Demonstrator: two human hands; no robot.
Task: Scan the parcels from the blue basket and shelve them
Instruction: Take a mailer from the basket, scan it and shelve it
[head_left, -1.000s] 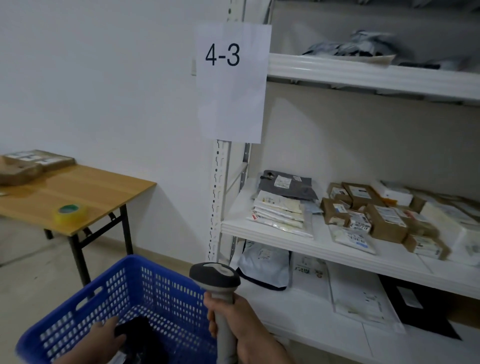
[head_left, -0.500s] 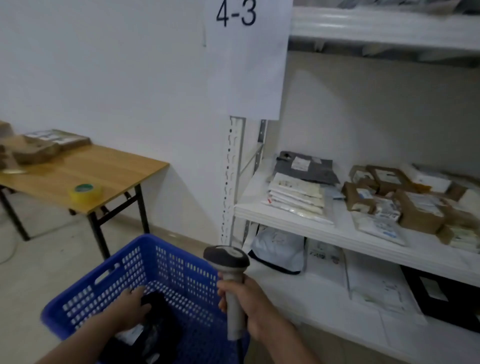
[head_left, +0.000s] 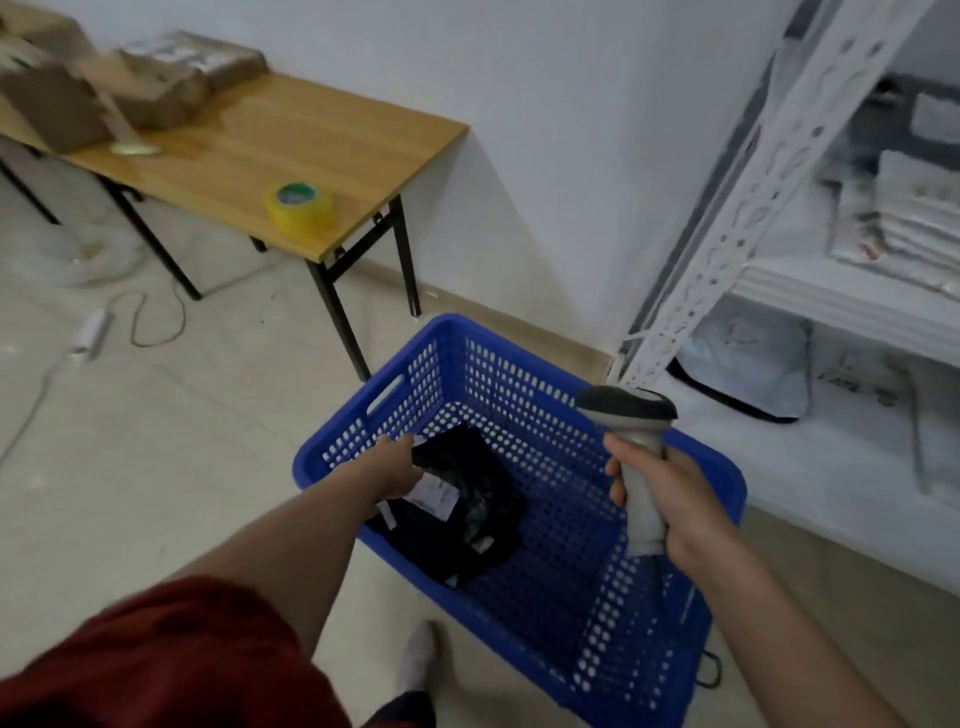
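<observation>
Left hand (head_left: 400, 465): is reaching down into the basket, resting on the parcel's left edge; whether the fingers are curling round it cannot be told.
Right hand (head_left: 670, 501): is gripping the upright grey handheld barcode scanner (head_left: 631, 415), fingers wrapped round its handle, above the basket's right side.
Blue perforated plastic basket (head_left: 514, 364): is sitting on the floor beside the shelf, holding one parcel.
Black plastic-wrapped parcel (head_left: 467, 525): is lying flat on the basket's bottom, white label (head_left: 436, 493) facing up, just beside the left hand.
White metal shelf (head_left: 831, 306): is carrying pale, blurred mailers.
</observation>
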